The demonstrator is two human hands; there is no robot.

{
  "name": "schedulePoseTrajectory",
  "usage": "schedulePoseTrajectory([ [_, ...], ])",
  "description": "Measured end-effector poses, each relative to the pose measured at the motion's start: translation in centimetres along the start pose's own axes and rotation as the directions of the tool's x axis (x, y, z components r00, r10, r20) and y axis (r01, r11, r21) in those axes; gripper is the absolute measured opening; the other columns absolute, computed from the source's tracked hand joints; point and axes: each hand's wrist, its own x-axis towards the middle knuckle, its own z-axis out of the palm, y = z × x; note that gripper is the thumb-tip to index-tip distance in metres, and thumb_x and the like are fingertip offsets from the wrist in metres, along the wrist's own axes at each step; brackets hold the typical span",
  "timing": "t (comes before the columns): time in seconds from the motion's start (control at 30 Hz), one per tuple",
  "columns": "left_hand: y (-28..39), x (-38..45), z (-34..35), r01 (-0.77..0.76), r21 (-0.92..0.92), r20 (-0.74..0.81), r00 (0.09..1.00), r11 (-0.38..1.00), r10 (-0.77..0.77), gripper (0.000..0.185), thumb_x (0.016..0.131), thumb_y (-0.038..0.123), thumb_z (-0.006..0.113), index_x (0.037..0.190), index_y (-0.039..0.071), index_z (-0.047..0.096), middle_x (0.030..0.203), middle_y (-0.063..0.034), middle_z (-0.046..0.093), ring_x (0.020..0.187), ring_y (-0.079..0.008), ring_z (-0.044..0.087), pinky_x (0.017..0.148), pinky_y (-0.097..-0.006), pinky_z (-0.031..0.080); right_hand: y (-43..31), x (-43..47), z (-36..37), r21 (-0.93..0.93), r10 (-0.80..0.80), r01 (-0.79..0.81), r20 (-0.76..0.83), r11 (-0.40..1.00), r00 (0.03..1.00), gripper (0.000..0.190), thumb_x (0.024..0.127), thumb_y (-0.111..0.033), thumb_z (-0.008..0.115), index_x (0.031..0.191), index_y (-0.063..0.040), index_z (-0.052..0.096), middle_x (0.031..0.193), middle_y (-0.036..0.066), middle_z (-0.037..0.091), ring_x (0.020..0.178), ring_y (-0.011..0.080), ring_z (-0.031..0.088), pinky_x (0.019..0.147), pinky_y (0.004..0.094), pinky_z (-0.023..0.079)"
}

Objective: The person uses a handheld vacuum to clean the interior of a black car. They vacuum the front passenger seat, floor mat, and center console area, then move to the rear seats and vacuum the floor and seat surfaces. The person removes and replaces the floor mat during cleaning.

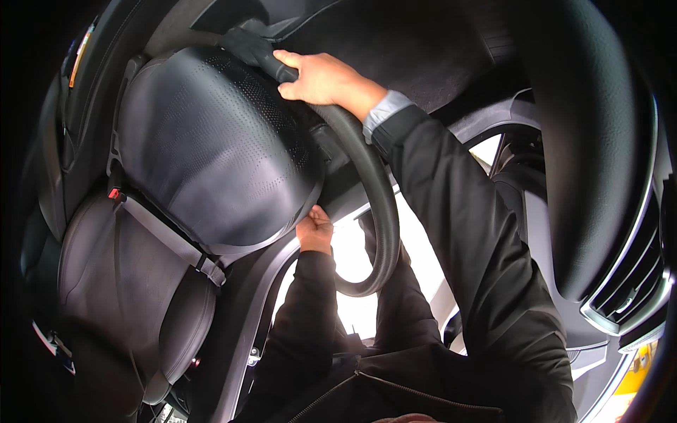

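My right hand (322,79) grips the tube end of a black ribbed vacuum hose (383,206). A dark nozzle (246,45) at its front points toward the far side of the seat cushion (222,153), over the footwell side. From the hand the hose curves down and back toward my left sleeve. The cushion is perforated dark leather. Against its near edge rests my left hand (316,227) with curled fingers; whether they grip the edge is unclear.
A seat belt (158,230) crosses the rear of the seat beside a red-buttoned buckle (114,193). The backrest (124,259) stands at left. On the right are the dashboard (587,148) and an air vent (629,291). A door sill (259,312) runs below the seat.
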Motion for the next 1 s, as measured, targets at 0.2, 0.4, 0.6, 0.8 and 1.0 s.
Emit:
schedulePoseTrajectory([
  [0.2, 0.2, 0.0, 0.1, 0.036, 0.013, -0.019, 0.999, 0.999, -0.036, 0.022, 0.106, 0.019, 0.067, 0.088, 0.006, 0.073, 0.079, -0.0004, 0.074, 0.061, -0.0111, 0.062, 0.067, -0.0237, 0.064, -1.2, -0.8, -0.5, -0.165, -0.018, 0.021, 0.02, 0.986, 1.0, 0.08, 0.093, -0.04, 0.068, 0.167, -0.019, 0.044, 0.126, 0.019, 0.077, 0.119, 0.0386, 0.073, 0.103, 0.0495, 0.058],
  [0.4, -0.2, -0.4, 0.3, 0.024, 0.013, -0.056, 0.998, 1.0, -0.023, 0.018, 0.105, 0.015, 0.068, 0.089, 0.007, 0.072, 0.081, -0.0002, 0.075, 0.068, -0.0111, 0.068, 0.069, -0.0236, 0.063, -4.2, -4.3, -2.4, -0.239, 0.093, -0.084, 0.028, 0.967, 0.995, 0.078, 0.092, -0.036, 0.068, 0.163, -0.011, 0.049, 0.113, 0.019, 0.079, 0.108, 0.0368, 0.077, 0.098, 0.0478, 0.061],
  [0.6, -0.4, -0.6, 0.3, 0.032, -0.006, -0.057, 0.998, 0.999, -0.032, 0.017, 0.106, 0.016, 0.067, 0.093, 0.006, 0.073, 0.085, -0.0003, 0.076, 0.072, -0.0112, 0.069, 0.07, -0.0225, 0.062, -6.0, -3.9, -3.5, -0.27, 0.031, -0.024, 0.021, 0.962, 0.999, 0.078, 0.093, -0.035, 0.067, 0.164, -0.012, 0.047, 0.116, 0.017, 0.08, 0.108, 0.0346, 0.077, 0.096, 0.0491, 0.062],
  [0.8, -1.1, -0.4, 0.2, -0.01, -0.049, -0.085, 0.996, 0.999, 0.006, 0.015, 0.105, 0.017, 0.067, 0.101, 0.004, 0.073, 0.093, -0.0029, 0.077, 0.079, -0.0133, 0.071, 0.069, -0.0222, 0.062, -5.1, -0.8, -4.9, -0.204, 0.08, -0.082, -0.02, 0.976, 0.997, 0.08, 0.092, -0.035, 0.069, 0.166, -0.014, 0.046, 0.123, 0.015, 0.079, 0.114, 0.0351, 0.075, 0.101, 0.0465, 0.06],
  [1.0, -1.2, -1.2, 0.0, -0.023, -0.039, -0.052, 0.998, 0.999, 0.021, 0.019, 0.104, 0.014, 0.069, 0.086, 0.007, 0.069, 0.08, -0.0003, 0.072, 0.074, -0.0117, 0.07, 0.07, -0.0221, 0.062, -2.9, -0.5, -4.2, -0.126, 0.004, -0.011, -0.059, 0.992, 0.998, 0.079, 0.089, -0.039, 0.071, 0.163, -0.021, 0.05, 0.107, 0.023, 0.078, 0.101, 0.0391, 0.076, 0.097, 0.0461, 0.059],
])
